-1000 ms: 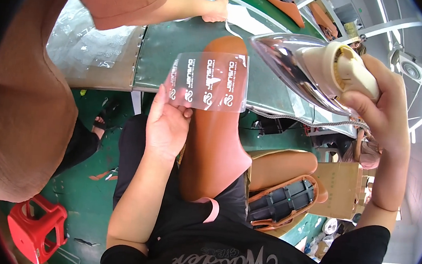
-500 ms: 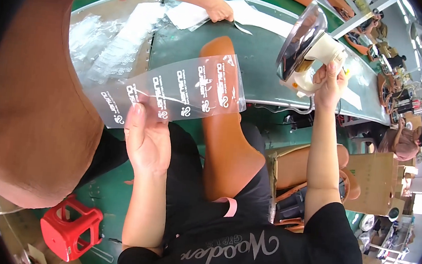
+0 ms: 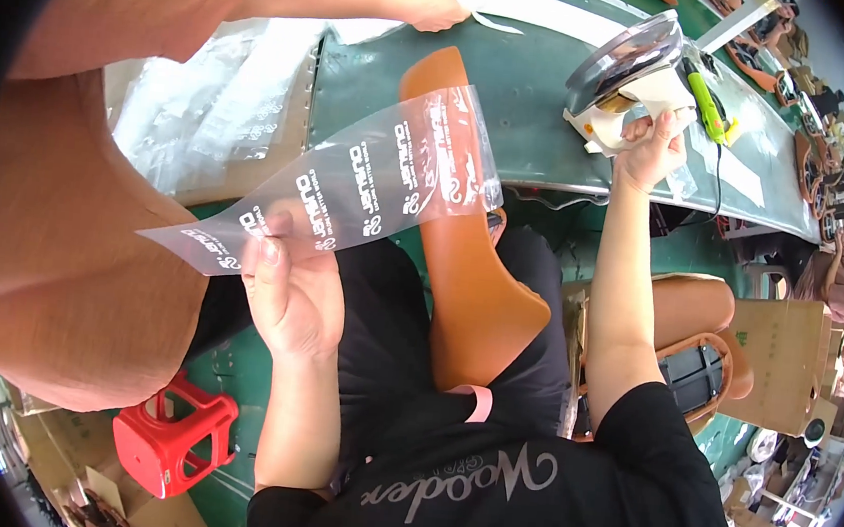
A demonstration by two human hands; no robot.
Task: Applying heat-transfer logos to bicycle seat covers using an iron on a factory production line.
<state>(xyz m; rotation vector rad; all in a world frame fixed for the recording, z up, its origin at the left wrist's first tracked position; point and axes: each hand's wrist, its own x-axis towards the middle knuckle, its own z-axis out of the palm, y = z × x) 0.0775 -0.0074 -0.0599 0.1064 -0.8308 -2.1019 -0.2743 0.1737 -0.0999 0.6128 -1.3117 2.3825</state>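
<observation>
My left hand (image 3: 294, 297) pinches the lower left end of a clear plastic film strip (image 3: 349, 182) with white print between thumb and fingers. The strip's other end lies over the upper part of a brown curved, leather-like piece (image 3: 484, 304), which rests across my lap and leans on the table edge. My right hand (image 3: 654, 153) is closed around the white handle of a clothes iron (image 3: 648, 91). The iron stands tilted near the table's front edge, its shiny soleplate (image 3: 621, 55) turned up and left, apart from the film.
The green-topped table (image 3: 525, 122) holds clear plastic bags (image 3: 225, 106) and a lime-green corded tool (image 3: 705, 103). A co-worker's hand (image 3: 439, 9) rests on white sheets. A red stool (image 3: 176, 438) stands at lower left; a carton (image 3: 770, 359) with brown padded parts is at right.
My right hand has lowered and turned the iron slightly. The film strip has twisted more toward my left hand. The lime-green tool has come into sight as the view shifted.
</observation>
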